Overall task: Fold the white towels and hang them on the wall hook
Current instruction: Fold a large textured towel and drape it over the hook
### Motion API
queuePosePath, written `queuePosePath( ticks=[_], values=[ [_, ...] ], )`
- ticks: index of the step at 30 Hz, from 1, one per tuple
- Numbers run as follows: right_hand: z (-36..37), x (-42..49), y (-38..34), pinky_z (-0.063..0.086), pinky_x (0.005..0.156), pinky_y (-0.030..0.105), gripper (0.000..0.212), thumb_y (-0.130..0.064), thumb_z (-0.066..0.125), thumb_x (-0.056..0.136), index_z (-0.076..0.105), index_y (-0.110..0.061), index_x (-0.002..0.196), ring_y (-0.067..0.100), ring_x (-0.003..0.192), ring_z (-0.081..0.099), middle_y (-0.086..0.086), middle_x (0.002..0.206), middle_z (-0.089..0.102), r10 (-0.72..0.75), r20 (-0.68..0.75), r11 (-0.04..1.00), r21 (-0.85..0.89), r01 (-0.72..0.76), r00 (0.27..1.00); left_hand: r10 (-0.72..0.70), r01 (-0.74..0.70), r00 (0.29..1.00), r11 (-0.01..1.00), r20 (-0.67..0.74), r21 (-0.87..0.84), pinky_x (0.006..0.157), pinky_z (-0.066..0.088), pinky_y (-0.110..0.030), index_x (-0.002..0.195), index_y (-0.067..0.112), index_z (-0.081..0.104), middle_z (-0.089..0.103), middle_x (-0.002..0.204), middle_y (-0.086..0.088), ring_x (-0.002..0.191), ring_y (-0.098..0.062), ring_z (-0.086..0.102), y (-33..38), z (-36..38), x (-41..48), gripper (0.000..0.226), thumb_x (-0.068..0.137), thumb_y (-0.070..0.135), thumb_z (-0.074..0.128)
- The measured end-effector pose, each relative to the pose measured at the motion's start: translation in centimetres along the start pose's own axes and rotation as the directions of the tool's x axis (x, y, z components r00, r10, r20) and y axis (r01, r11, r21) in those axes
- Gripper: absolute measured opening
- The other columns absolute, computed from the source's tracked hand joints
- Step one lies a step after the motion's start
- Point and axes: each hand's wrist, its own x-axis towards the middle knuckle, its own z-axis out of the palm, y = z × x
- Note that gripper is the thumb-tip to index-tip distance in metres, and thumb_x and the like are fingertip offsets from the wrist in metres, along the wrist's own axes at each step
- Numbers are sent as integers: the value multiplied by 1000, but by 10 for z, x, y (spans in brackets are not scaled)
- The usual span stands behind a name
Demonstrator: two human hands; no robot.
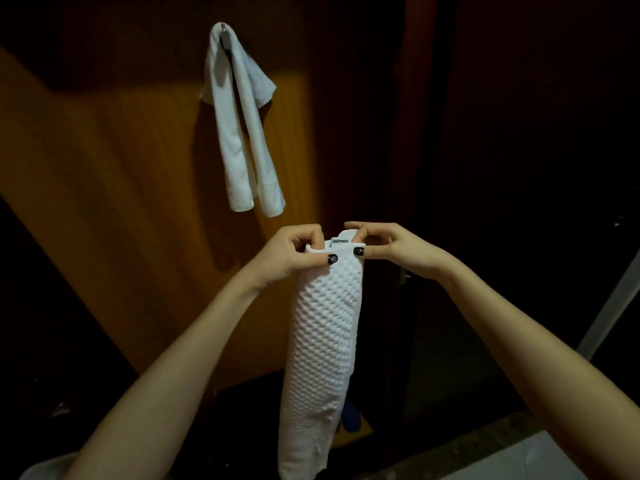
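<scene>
A white waffle-textured towel (322, 344), folded into a long narrow strip, hangs straight down in front of me. My left hand (294, 252) pinches its top left corner, and my right hand (388, 245) pinches its top right corner beside a small label. Higher up on the wooden wall, a smooth white towel (239, 133) is draped over a metal wall hook (224, 29), both ends hanging down.
The wooden wall panel (121, 168) is lit in the middle and dark around. A dark doorway lies to the right. A blue object (351, 415) sits low behind the held towel. A pale surface edge (540, 455) shows at bottom right.
</scene>
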Motion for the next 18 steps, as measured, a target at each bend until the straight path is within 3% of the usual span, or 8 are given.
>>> queuePosePath(
  ticks=[3, 5, 11, 14, 18],
  values=[
    [1, 7, -11, 49, 93, 32, 8, -5, 61, 90, 62, 3, 91, 17, 107, 62, 15, 113, 63, -48, 16, 997, 58, 47, 999, -4, 3, 999, 1000, -48, -19, 54, 30, -13, 53, 27, 49, 45, 59, 10, 56, -1, 39, 5, -15, -6, 34, 71, 17, 75],
    [4, 9, -20, 50, 82, 32, 4, -5, 61, 90, 63, -1, 90, 17, 88, 62, 17, 96, 63, -64, 10, 997, 37, 64, 998, 7, -7, 995, 1000, -104, -3, 53, 29, -12, 55, 23, 47, 43, 57, 12, 56, 0, 37, 5, -24, -11, 32, 73, 13, 72],
    [11, 14, -33, 50, 81, 33, 11, -13, 66, 89, 63, -19, 81, 10, 83, 63, -1, 87, 69, -136, -81, 981, -147, 123, 987, 36, 1, 971, 988, -235, 157, 52, 27, -13, 62, 9, 46, 41, 58, 5, 55, 1, 35, 5, -35, -19, 34, 78, 2, 75],
    [12, 14, -44, 49, 76, 27, 15, -14, 66, 89, 60, -22, 78, 4, 77, 60, -8, 83, 66, -190, -128, 958, -242, 155, 973, 97, -32, 956, 972, -276, 231, 53, 26, -18, 62, 6, 47, 40, 60, 0, 58, -2, 35, 7, -40, -20, 35, 77, 14, 78],
    [13, 18, -56, 45, 71, 23, 10, -11, 66, 88, 61, -16, 81, -2, 72, 56, -12, 79, 63, -249, -170, 923, -338, 181, 953, 201, -27, 924, 883, -326, 469, 56, 25, -29, 60, 22, 39, 38, 60, 6, 59, -6, 34, 4, -46, -16, 41, 71, 49, 67]
  ],
)
